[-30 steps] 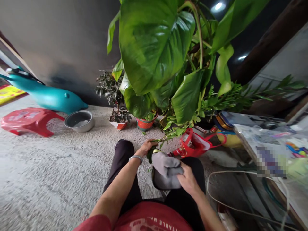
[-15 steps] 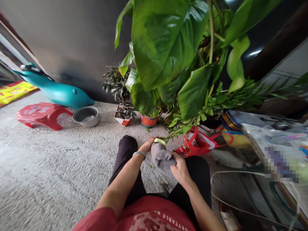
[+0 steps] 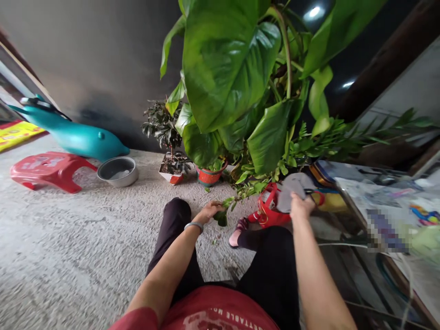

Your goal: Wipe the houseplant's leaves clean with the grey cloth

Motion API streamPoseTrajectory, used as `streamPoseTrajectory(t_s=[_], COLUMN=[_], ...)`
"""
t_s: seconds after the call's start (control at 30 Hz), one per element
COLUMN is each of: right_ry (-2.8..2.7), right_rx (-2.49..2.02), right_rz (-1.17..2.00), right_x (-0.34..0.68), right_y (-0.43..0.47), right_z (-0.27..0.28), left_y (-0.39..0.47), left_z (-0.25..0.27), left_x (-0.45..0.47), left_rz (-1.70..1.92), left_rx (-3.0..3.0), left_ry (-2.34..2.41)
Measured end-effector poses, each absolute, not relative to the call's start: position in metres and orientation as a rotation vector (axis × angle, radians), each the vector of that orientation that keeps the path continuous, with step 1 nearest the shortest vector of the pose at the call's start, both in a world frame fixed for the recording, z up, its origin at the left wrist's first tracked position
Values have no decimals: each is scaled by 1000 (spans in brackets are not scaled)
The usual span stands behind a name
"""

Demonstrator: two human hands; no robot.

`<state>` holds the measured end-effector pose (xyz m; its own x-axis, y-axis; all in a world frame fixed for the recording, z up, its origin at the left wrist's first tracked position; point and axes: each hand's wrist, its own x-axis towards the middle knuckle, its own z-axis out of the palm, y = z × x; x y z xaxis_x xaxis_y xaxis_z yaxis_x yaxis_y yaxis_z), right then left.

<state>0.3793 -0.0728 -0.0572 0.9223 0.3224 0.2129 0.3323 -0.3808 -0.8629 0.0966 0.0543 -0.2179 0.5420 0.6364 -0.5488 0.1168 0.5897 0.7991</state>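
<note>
My left hand [image 3: 210, 211] is closed on a leafy stem [image 3: 228, 202] that trails in from the plants, with a dark green leaf [image 3: 221, 218] hanging just beyond the fingertips. Off to the right, my right hand [image 3: 302, 206] grips a grey cloth [image 3: 291, 189], which is spread out and partly covers a red bag [image 3: 271, 215] on the ground. Low green foliage [image 3: 256, 185] lies between the two hands. Above them spreads a large broad-leaved plant [image 3: 227, 68], apparently in or behind a red pot [image 3: 210, 175].
On the left are a red plastic stool [image 3: 48, 167], a grey metal bowl [image 3: 118, 178] and a teal inflatable toy [image 3: 82, 137]. A small potted shrub [image 3: 171, 176] stands near the dark wall. A cluttered table [image 3: 360, 188] is close on the right.
My right hand has carried the grey cloth away from the stem, rightward over the red bag. My left hand stays at the stem, whose leaf now shows. The view has shifted slightly right.
</note>
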Motion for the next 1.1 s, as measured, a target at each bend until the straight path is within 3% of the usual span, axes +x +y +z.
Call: streamPoseTrajectory(t_s=[0.2,0.33,0.5,0.7,0.93,1.03,1.1], right_ry=[-846,-879,-313,418,119,-136,-412], right_rx=[-1989,-1906,-1880,-1458,-1144,-1439,-1727], right_rz=[654,807,680,628,234,42,76], right_x=[252,242,292,346,425,398,362], right_y=[-99,-164,-208,-195,-114,-73,-67], right_z=[-111,-106,-112,-105,-16,-8,-18], left_y=[57,58,55,51,31,29,32], left_z=[-237,-241,-237,-226,-215,-209,-206], left_x=[104,121,140,167,182,177,172], left_rz=[356,425,590,627,272,342,408], left_rx=[948,975,1061,1008,891,848,835], left_ry=[1007,1121,1239,1062,736,678,667])
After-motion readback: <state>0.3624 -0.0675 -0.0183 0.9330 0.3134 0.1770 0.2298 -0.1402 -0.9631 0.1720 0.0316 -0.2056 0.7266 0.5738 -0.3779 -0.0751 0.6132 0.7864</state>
